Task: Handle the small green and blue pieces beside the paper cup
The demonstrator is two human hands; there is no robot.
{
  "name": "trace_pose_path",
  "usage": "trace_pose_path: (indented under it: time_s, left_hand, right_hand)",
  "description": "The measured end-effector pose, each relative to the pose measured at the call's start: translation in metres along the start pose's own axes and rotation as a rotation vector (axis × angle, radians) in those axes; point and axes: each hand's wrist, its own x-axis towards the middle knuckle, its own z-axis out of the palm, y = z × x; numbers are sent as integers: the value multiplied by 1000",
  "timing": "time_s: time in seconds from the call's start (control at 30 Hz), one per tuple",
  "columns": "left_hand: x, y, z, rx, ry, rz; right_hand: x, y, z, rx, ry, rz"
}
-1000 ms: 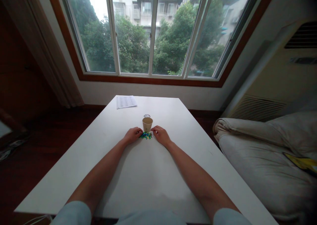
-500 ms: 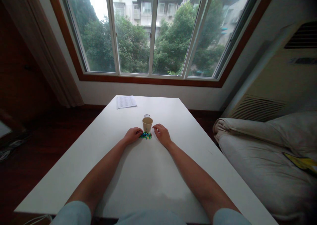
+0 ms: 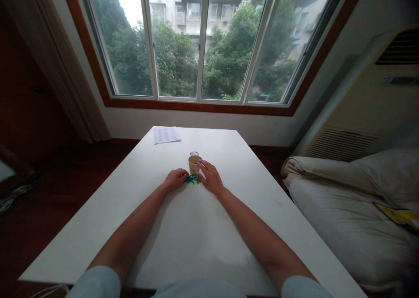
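Observation:
A tan paper cup (image 3: 194, 167) stands upright on the white table (image 3: 193, 237). Just in front of its base lies a small heap of tiny green, blue and other coloured pieces (image 3: 192, 180), too small to name. My left hand (image 3: 175, 179) rests at the heap's left edge, fingers curled in towards the thumb; whatever may be between them is hidden. On the other side, my right hand (image 3: 211, 176) has its fingers and thumb spread apart. Its fingertips overlap the cup's right rim, and its thumb points down by the heap's right side. Whether it touches the cup is unclear.
Behind the cup is a thin, dark looped item (image 3: 194, 153). Printed papers (image 3: 166, 135) lie at the table's far left corner. A covered couch or bed (image 3: 327, 202) stands to the right, and a window (image 3: 199, 49) is beyond the table.
My right hand has moved slightly left and its fingers have spread, now overlapping the cup's rim. The left hand stays in place by the heap.

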Motion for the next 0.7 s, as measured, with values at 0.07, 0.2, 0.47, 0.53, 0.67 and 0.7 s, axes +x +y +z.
trace_pose_path:
  time_s: [0.07, 0.2, 0.47, 0.53, 0.67, 0.7]
  left_hand:
    - [0, 0, 0, 2, -5, -6]
    - [0, -1, -1, 3, 0, 4]
    - [2, -3, 0, -10, 10, 27]
    - [1, -3, 0, -12, 5, 17]
    - [0, -3, 0, 9, -1, 27]
    - [0, -4, 0, 16, 1, 33]
  right_hand:
    - [-1, 4, 1, -13, 9, -5]
    - [-1, 6, 3, -31, 7, -34]
    - [-1, 3, 0, -53, 64, -12]
    - [-1, 2, -3, -54, 89, 14]
    - [-2, 0, -5, -62, 126, 42]
    - [-2, 0, -5, -66, 131, 47]
